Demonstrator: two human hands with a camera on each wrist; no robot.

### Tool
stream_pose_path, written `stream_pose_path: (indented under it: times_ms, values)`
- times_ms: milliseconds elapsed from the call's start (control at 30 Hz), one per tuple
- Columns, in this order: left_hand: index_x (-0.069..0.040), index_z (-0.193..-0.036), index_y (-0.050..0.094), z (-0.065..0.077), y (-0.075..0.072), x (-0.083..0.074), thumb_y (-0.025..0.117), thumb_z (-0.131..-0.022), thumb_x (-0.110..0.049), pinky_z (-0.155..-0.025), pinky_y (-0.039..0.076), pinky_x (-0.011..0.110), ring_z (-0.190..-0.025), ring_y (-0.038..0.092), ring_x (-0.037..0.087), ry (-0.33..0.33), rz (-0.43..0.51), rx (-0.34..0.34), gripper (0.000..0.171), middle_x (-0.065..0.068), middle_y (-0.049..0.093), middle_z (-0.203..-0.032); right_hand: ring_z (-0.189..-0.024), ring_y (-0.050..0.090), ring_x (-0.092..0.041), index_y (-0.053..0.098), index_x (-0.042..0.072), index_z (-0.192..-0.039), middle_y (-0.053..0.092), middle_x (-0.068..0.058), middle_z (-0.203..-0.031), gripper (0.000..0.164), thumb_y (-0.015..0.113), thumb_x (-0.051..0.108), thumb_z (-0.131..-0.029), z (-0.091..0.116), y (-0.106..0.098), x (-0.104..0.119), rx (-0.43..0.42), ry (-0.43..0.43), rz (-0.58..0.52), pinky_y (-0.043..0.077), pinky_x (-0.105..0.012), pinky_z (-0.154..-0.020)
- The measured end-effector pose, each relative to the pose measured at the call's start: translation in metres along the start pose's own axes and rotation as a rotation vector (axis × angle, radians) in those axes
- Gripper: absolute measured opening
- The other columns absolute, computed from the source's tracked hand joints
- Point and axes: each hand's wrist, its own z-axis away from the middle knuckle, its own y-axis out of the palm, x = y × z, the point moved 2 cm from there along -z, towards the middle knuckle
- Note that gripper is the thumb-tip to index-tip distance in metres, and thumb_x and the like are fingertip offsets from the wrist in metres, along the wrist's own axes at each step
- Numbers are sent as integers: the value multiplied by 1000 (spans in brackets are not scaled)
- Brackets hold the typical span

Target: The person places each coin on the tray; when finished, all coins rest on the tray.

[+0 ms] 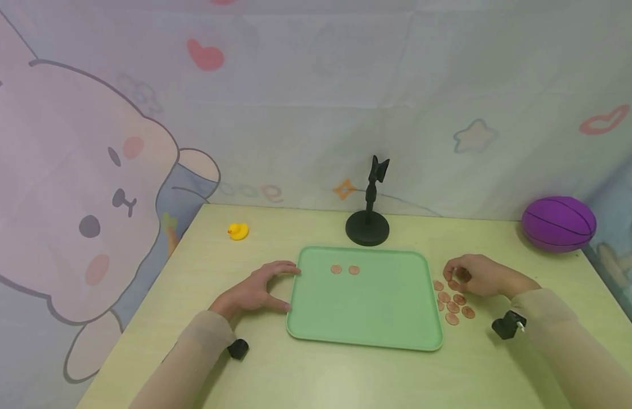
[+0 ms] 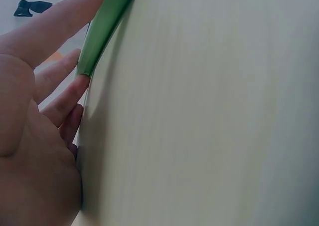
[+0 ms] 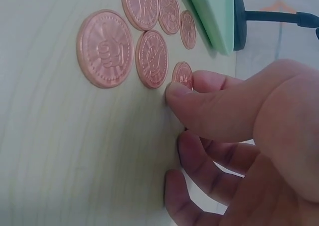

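Note:
My left hand rests against the left rim of a light green tray, its thumb and fingers spread and fairly straight. In the left wrist view, fingertips touch the tray's green edge. Inside the tray, near its far side, lie two copper coins, a left coin and a right coin. Right of the tray, my right hand pinches a copper coin between thumb and index finger, at the table surface. Several other copper coins lie close by, some touching, with a raised hand design.
Behind the tray stands a black stand with a round base. A yellow toy duck sits at the back left and a purple ball at the back right. A patterned cloth hangs behind the pale wooden table.

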Motion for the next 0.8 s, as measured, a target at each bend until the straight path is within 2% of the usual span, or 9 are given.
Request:
stream_pose_path:
  times_ms: [367,633,800]
  values:
    - [-26,-145,61,0,0,-3,95,-78,-28,-126,16,65,-155,28,35,8,-1,-5,75,4,42,-163,-79,58,-8,67,17,-92,63,7,-85,20,77,0,-86,3,0,-1,-57,9,24,53,-28,-72]
    - [-26,-144,62,1,0,-3,95,-78,-25,-126,16,66,-155,28,35,10,14,-8,74,4,43,-162,-78,59,-6,67,13,-91,65,6,-83,20,81,0,-85,8,-2,2,-85,4,-54,54,-25,-71]
    - [-27,-144,62,1,0,-2,96,-77,-27,-126,16,64,-155,28,34,0,8,1,75,3,42,-163,-78,59,-4,69,12,-93,65,6,-83,16,81,3,-88,11,-1,1,-91,8,-77,54,-23,-72]
